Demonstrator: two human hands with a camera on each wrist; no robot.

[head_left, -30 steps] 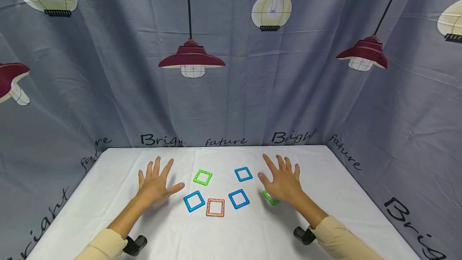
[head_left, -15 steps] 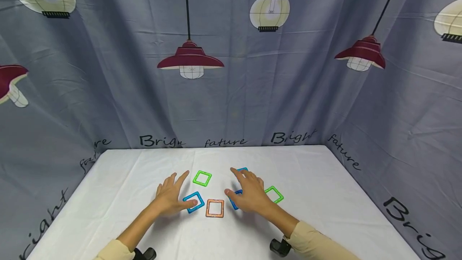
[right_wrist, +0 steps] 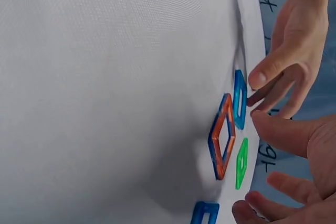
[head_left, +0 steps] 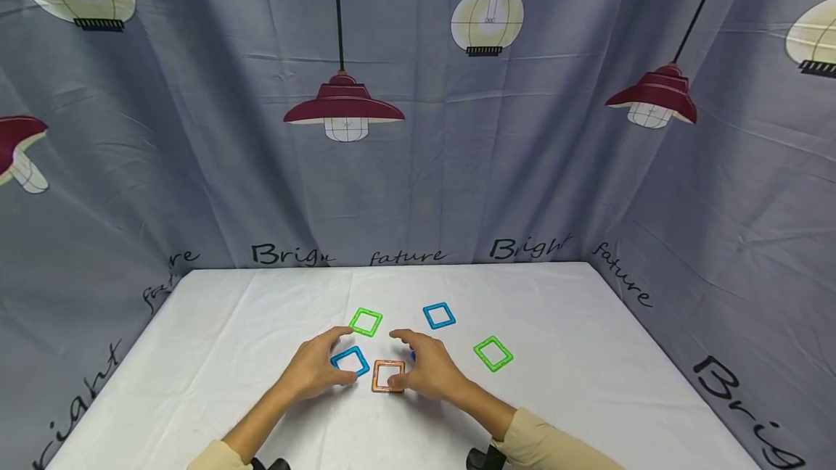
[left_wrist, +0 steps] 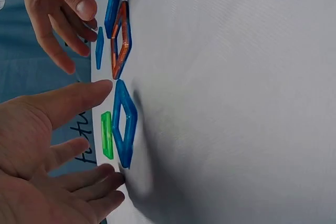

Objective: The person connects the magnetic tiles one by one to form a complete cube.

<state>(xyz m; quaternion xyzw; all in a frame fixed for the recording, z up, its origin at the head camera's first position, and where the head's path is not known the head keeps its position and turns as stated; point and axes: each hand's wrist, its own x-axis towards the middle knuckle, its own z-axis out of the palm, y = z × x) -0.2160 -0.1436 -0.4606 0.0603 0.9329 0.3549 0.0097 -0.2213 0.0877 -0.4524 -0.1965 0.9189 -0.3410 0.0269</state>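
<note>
My left hand hovers at a blue square frame, its thumb by the near edge and fingertips towards a green square frame. My right hand is over the right side of an orange square frame, thumb overlapping it in the head view. That hand hides most of a second blue frame. Both hands hold nothing, thumbs spread from fingers. In the left wrist view, the blue frame lies flat beside my left thumb; the orange frame shows blue along its edge.
Farther back on the white-covered table lies another blue frame. A second green frame is to the right of my right hand. A grey printed curtain rises behind the table's far edge.
Both hands have moved inward towards each other, from wide apart to around the middle frames. The right green frame and the rear blue frame are uncovered now. The frames have stayed in place.
</note>
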